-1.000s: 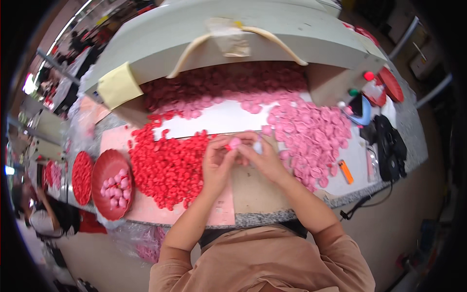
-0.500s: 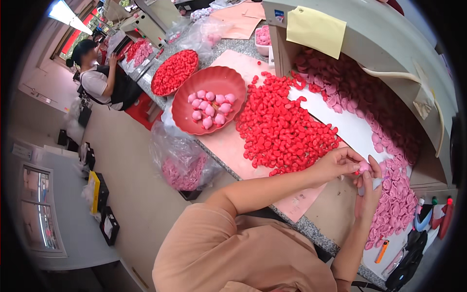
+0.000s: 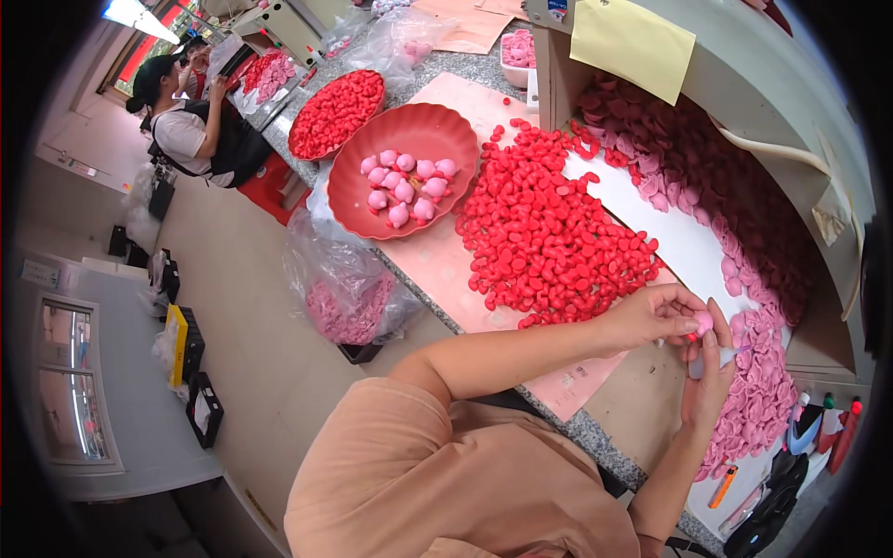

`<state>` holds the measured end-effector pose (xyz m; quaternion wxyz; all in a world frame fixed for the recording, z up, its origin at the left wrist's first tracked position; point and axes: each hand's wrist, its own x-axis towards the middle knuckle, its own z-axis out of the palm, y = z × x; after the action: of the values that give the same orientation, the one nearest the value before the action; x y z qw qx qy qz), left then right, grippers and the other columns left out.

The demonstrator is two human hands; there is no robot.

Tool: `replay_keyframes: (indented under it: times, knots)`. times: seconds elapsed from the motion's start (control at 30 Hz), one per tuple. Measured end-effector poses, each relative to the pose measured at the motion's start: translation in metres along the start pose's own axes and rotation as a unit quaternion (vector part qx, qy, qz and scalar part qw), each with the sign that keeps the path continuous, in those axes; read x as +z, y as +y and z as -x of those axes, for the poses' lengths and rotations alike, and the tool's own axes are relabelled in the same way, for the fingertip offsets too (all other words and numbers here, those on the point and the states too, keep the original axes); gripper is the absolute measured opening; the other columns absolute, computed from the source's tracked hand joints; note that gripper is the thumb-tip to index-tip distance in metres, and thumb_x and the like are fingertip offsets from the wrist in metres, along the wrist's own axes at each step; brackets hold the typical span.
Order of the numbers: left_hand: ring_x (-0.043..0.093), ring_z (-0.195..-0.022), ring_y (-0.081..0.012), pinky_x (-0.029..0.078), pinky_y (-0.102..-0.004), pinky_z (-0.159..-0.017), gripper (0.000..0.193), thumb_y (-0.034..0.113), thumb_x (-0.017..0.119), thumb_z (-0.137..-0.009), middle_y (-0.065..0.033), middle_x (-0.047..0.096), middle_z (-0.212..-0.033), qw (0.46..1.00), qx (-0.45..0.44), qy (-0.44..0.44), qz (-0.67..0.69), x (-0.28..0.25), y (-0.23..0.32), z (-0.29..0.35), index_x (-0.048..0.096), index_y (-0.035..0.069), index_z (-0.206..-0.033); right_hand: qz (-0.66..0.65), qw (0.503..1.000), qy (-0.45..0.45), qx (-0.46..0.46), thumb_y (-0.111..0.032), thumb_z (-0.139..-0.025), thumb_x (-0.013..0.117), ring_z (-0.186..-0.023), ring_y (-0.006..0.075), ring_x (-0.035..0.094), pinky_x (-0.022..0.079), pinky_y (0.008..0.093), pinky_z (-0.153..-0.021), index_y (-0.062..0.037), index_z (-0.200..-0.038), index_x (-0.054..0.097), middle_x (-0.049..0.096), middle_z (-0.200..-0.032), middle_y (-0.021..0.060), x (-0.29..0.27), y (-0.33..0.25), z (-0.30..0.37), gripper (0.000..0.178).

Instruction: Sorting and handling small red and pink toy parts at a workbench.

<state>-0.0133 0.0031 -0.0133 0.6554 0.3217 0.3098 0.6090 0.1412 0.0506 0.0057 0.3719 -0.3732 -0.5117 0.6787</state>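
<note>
My left hand (image 3: 659, 314) pinches a small rounded pink piece (image 3: 704, 323) with a bit of red at its lower side. Just beside it, my right hand (image 3: 711, 372) is closed around a small whitish translucent bottle (image 3: 698, 363) with a thin tip; its fingers also come up to the pink piece. What those fingertips touch is partly hidden. Left of my hands spreads a heap of small glossy red pieces (image 3: 558, 232). A pile of flat, curled pink pieces (image 3: 752, 395) lies to the right. Several assembled pink-and-red pieces (image 3: 404, 190) sit in a scalloped red bowl (image 3: 446, 130).
Behind the bowl stands another red bowl full of red pieces (image 3: 337, 113). A grey cabinet frame with a yellow paper note (image 3: 633, 45) rises at the right. An orange cutter (image 3: 724, 486) lies near the edge. A bag of pink pieces (image 3: 352, 302) hangs low at left; a person (image 3: 191, 130) sits beyond.
The view has shifted slightly. Both hands stay together, and the pink piece has turned a little between the fingers, still held with the bottle beside it.
</note>
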Motion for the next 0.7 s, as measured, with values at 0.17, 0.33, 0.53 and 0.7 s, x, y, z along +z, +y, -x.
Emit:
replay_keyframes:
  times: [0.17, 0.33, 0.53, 0.7]
  knots:
    - [0.061, -0.087, -0.0136, 0.051, -0.0279, -0.079, 0.03, 0.014, 0.06, -0.089, -0.0067, 0.06, -0.103, 0.999, -0.041, 0.002, 0.025, 0.003, 0.005, 0.0, 0.051, 0.004, -0.115, -0.007, 1.0, 0.01, -0.006, -0.017, -0.09, 0.056, -0.082, 0.0069, 0.047, 0.039, 0.0195, -0.07, 0.0016, -0.128, 0.047, 0.052, -0.105, 0.0032, -0.003, 0.0, -0.001, 0.044]
    - [0.062, -0.088, -0.0139, 0.052, -0.0287, -0.078, 0.029, 0.012, 0.061, -0.088, -0.0069, 0.06, -0.101, 0.999, -0.023, 0.0, 0.042, 0.001, 0.002, 0.0, 0.051, 0.003, -0.114, -0.007, 1.0, -0.017, 0.003, -0.016, -0.09, 0.056, -0.08, 0.0072, 0.047, 0.039, 0.0203, -0.069, 0.0017, -0.129, 0.046, 0.053, -0.103, 0.0032, 0.0, -0.005, 0.001, 0.044]
    - [0.062, -0.089, -0.0139, 0.052, -0.0287, -0.079, 0.029, 0.011, 0.062, -0.087, -0.0072, 0.061, -0.101, 1.0, 0.007, -0.002, 0.019, -0.001, -0.002, -0.002, 0.051, 0.002, -0.113, -0.005, 1.0, -0.025, -0.003, -0.012, -0.091, 0.053, -0.089, 0.0098, 0.049, 0.04, 0.0227, -0.073, 0.0029, -0.129, 0.045, 0.053, -0.112, 0.0059, -0.007, 0.0, -0.001, 0.042]
    - [0.061, -0.09, -0.0138, 0.052, -0.0284, -0.079, 0.028, 0.011, 0.062, -0.087, -0.0073, 0.061, -0.1, 1.0, 0.01, -0.003, 0.028, 0.0, -0.001, 0.0, 0.052, 0.002, -0.111, -0.009, 0.999, -0.039, -0.005, -0.012, -0.09, 0.055, -0.088, 0.0095, 0.048, 0.039, 0.0225, -0.071, 0.0034, -0.129, 0.045, 0.053, -0.112, 0.0057, -0.007, -0.001, 0.0, 0.043]
